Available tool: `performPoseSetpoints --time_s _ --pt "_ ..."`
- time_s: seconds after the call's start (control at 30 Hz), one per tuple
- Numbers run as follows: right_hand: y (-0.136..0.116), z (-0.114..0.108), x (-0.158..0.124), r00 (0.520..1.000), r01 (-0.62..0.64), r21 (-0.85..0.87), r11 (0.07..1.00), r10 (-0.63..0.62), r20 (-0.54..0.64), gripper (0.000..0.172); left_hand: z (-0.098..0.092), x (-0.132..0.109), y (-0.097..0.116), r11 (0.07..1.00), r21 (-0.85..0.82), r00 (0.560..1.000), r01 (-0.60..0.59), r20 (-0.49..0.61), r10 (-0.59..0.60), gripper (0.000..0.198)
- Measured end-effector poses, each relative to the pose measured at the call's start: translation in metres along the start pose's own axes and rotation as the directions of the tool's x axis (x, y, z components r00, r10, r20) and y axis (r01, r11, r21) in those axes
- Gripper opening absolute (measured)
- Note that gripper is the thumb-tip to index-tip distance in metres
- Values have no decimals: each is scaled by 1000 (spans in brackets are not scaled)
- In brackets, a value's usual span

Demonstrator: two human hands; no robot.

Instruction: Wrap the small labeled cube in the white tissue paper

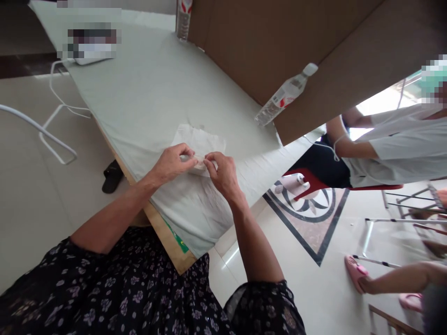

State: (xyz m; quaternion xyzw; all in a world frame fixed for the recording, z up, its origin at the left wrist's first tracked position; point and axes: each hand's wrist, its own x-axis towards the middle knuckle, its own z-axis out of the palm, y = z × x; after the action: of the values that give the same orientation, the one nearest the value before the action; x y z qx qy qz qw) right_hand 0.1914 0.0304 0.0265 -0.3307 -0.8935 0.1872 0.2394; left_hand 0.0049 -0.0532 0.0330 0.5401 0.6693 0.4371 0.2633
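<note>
So, small white cloth mid-frame on the sheet-covered worktop, left hand and right hand both with a pinching grip on its near edge, water bottle against cardboard upper right, red label unreadable, black shoe on floor left

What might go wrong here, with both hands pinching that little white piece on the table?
The white piece is pinched only at its near edge by the left hand and right hand, so it may slip or crumple. The table cloth underneath looks wrinkled and could bunch up with it.
</note>
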Motion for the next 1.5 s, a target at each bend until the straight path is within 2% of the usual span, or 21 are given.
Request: performPoseSetpoints --time_s 0.07,0.23,0.47,0.63,0.87,0.97,1.03,1.1,1.2,1.27,1.4,1.5 --pt "7 6 5 999 -43 59 997 43 -1 16 3 5 -2 1000 -8 1000 7 -3 -7 23" --pt "13 16 4 992 -121 109 987 123 -16 13 12 11 -10 995 -84 999 49 -5 -50 18" --pt "7 16 -2 993 -100 133 986 108 -50 17 11 3 -6 985 -167 998 50 -25 -55 13" --pt "-1 16 -7 993 -100 116 988 106 -47 16 10 -3 -5 982 -175 997 64 -29 -70 12" --pt "3 21 -6 995 -78 94 993 83 -48 17 10 -4 -6 982 -161 994 101 -20 -105 12" --pt "-6 14 -12 980 -67 -71 995 52 -192 18 9 -5 -4 985 -133 992 114 -35 -119 12" --pt "-16 8 -21 958 -41 -188 981 -15 -285 19 10 -5 -3 986 -119 992 114 -42 -119 11" --pt "-25 5 -31 964 50 -255 966 -113 -239 21 11 -5 -3 989 -107 993 105 -46 -111 12" --pt "-31 9 -41 973 191 -285 939 -219 -68 25 9 -4 -3 992 -92 995 89 -45 -93 13" --pt "-30 14 -42 974 215 -302 929 -228 -9 27 2 -5 -5 994 -80 997 72 -32 -75 17" --pt "-29 18 -36 969 237 -384 892 -247 25 26 -18 -8 -11 995 -55 996 85 -21 -86 24" --pt "-32 16 -29 971 237 -434 869 -232 66 24 -26 -10 -18 992 24 987 127 -103 -123 25"
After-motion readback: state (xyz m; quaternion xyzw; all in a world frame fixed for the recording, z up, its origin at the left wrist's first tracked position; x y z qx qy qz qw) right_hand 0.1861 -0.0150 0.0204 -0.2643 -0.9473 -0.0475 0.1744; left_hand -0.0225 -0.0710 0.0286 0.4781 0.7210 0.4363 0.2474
